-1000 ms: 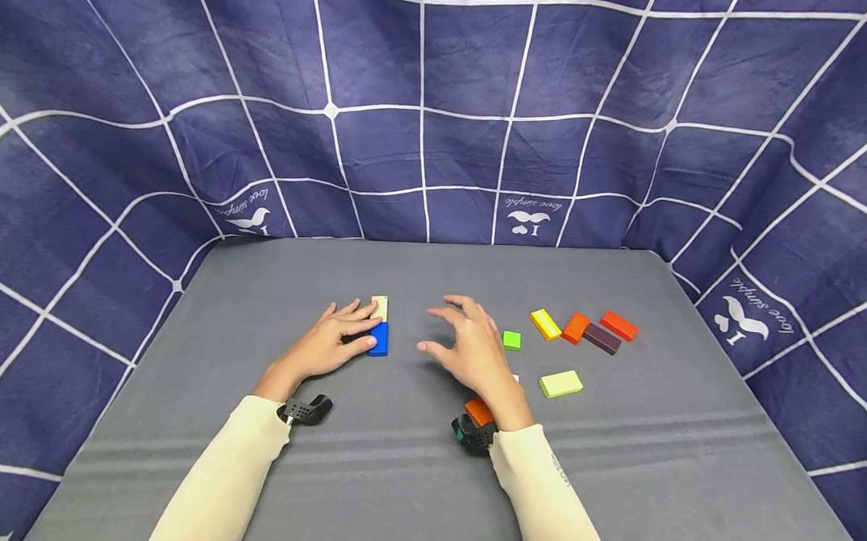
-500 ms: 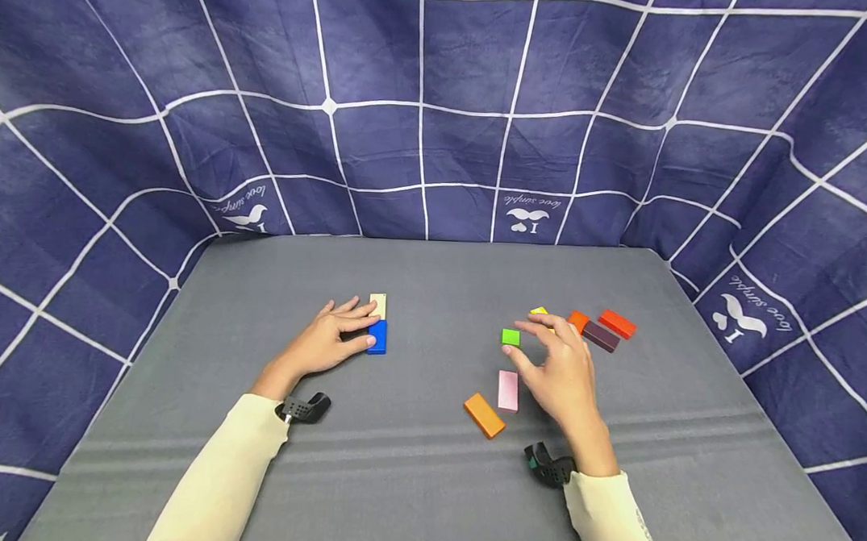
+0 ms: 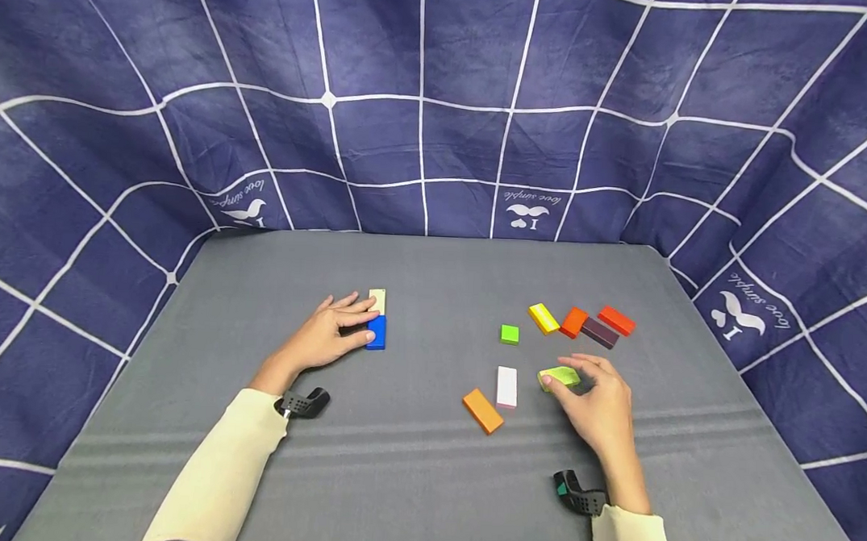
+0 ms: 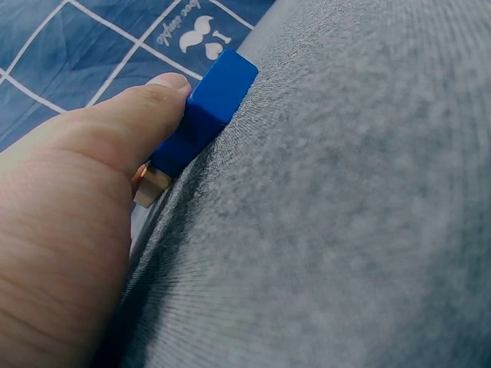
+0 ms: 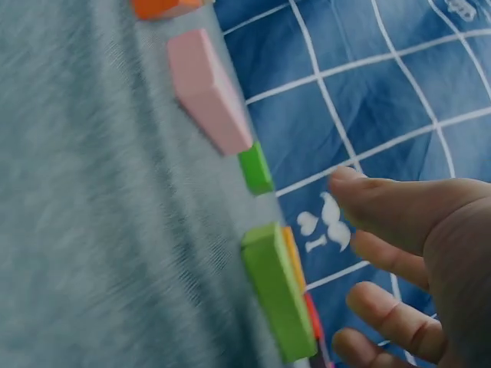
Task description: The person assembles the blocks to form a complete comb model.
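My left hand point(image 3: 322, 337) lies on the left part of the table, its fingers spread. Its thumb touches a blue block point(image 3: 377, 333), and its fingertips reach a cream block point(image 3: 377, 301) lined up end to end behind it. The left wrist view has the thumb against the side of the blue block point(image 4: 207, 115). My right hand point(image 3: 602, 403) hovers by a yellow-green block point(image 3: 561, 376), thumb and fingers apart. In the right wrist view a gap shows between these fingers and the light green block point(image 5: 280, 295), so nothing is held.
Left of my right hand lie a pale pink block point(image 3: 507, 385) and an orange block point(image 3: 483, 411). A small green block point(image 3: 509, 334) is behind them. Yellow point(image 3: 544, 318), red-orange point(image 3: 573, 322), dark purple point(image 3: 599, 333) and red point(image 3: 616, 320) blocks cluster behind. Blue curtain point(image 3: 454, 142) surrounds the table.
My right hand has moved from mid-table to the right, past the small green block, then down to the yellow-green block. The pink and orange blocks came into sight. My left hand stays put.
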The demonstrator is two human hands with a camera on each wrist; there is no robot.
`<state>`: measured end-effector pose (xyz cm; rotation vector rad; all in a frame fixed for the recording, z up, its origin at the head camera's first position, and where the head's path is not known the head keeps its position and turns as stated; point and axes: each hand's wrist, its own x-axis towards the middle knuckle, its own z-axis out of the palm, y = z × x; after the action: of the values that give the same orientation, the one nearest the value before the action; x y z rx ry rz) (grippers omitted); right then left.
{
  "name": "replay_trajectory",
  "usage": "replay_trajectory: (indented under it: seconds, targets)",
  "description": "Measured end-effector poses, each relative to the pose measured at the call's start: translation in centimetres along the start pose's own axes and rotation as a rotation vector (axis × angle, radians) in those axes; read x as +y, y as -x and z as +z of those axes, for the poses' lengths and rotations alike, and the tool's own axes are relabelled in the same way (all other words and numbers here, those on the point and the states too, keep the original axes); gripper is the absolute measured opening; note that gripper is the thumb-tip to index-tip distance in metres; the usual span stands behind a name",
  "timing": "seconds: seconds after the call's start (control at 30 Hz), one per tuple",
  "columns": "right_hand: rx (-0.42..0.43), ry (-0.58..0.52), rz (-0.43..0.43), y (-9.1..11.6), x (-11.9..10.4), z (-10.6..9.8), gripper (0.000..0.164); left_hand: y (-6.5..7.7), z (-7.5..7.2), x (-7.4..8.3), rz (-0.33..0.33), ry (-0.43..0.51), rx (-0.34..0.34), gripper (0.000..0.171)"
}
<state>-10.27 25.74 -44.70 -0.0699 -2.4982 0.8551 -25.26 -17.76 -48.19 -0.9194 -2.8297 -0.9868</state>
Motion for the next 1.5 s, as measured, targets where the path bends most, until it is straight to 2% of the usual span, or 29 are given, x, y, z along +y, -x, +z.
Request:
replay_trajectory:
  seconds: [0.37, 0.7, 1.2, 1.33, 1.5]
  targets:
    - [-0.068, 0.096, 0.106, 1.2, 1.0, 0.5, 0.035, -0.1, -0.2, 0.2, -0.008, -0.002, -0.007, 0.053]
    - [-0.039, 0.169, 0.164, 1.3, 0.9, 1.1, 0.039, 0.0, -0.4, 0.3, -0.008, -0.012, -0.006, 0.052]
    - [-0.049, 0.284, 0.213, 1.5, 0.7, 0.9, 0.049, -0.2, -0.2, 0.2, -0.014, -0.024, -0.009, 0.053]
    - [-0.024, 0.273, 0.204, 1.4, 0.9, 1.0, 0.047, -0.2, -0.2, 0.2, -0.016, -0.019, -0.012, 0.053]
    - [0.070, 0.205, 0.172, 1.4, 1.0, 1.3, 0.042, 0.0, -0.1, 0.1, -0.016, -0.018, -0.009, 0.052]
